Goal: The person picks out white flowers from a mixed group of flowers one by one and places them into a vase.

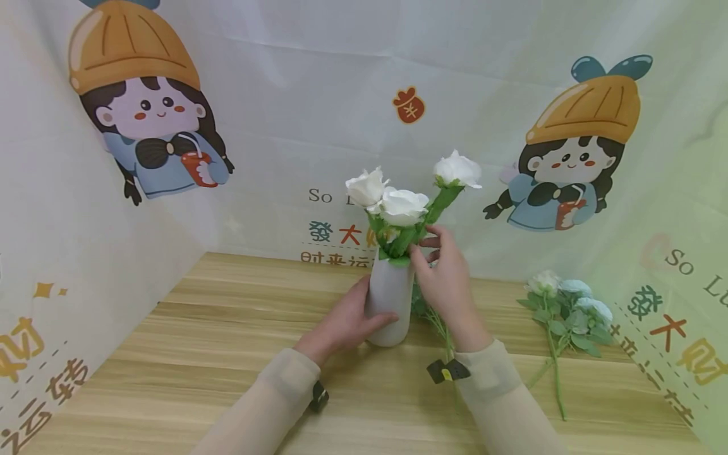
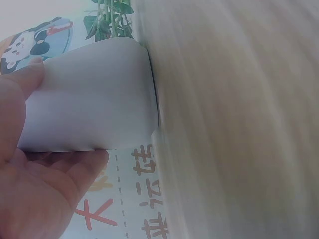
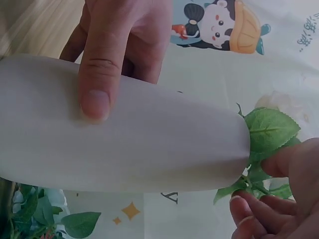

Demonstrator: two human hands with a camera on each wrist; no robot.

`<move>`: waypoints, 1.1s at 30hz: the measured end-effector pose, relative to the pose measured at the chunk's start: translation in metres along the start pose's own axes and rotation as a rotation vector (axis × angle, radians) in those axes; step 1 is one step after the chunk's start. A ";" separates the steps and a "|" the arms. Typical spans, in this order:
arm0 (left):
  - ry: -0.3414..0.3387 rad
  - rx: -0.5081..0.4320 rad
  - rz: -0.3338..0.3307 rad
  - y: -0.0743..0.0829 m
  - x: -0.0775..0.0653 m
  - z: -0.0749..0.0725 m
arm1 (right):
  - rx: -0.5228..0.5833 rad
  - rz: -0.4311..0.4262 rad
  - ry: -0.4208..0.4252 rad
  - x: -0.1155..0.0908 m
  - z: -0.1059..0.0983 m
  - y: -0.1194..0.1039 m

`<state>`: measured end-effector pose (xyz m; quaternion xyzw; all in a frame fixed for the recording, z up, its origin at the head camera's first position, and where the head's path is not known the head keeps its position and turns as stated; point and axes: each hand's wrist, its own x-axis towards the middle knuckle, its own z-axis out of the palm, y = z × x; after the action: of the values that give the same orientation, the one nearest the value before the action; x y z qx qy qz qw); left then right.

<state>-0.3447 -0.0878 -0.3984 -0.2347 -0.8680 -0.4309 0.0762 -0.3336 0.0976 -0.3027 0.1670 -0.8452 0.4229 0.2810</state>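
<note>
In the head view, a white vase [image 1: 390, 303] stands upright on the wooden table, holding a white rose [image 1: 457, 169] at the right and two more white roses [image 1: 404, 207] at the left. My left hand [image 1: 355, 319] grips the vase's lower body, thumb across the front, fingers behind. At the mouth, my right hand [image 1: 446, 275] has its thumb and fingers curled at the right rose's stem. Green leaves [image 3: 271, 132] show between its thumb and fingers in the right wrist view. The vase's smooth base [image 2: 134, 94] meets the table in the left wrist view.
Flowers with pale blue and white heads [image 1: 574, 303] lie at the table's right. Another green-stemmed flower [image 1: 440, 325] lies partly hidden behind my right hand. A printed cloth [image 1: 273, 126] with cartoon figures stands around the wooden table [image 1: 239, 328].
</note>
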 end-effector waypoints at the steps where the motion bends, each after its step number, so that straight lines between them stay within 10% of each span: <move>1: 0.001 0.000 0.000 0.000 0.000 0.000 | 0.011 -0.004 0.000 0.000 0.000 0.000; 11: -0.002 -0.017 0.006 -0.003 0.001 0.001 | 0.079 -0.122 -0.055 0.002 0.000 0.003; 24: 0.008 0.024 0.029 -0.002 0.001 0.001 | -0.120 -0.375 -0.211 0.001 -0.002 0.003; 33: 0.024 0.048 0.054 -0.001 0.001 0.001 | -0.239 -0.340 -0.321 -0.002 0.000 0.007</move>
<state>-0.3459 -0.0878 -0.3996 -0.2508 -0.8706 -0.4104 0.1038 -0.3355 0.1019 -0.3080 0.3371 -0.8827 0.2347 0.2283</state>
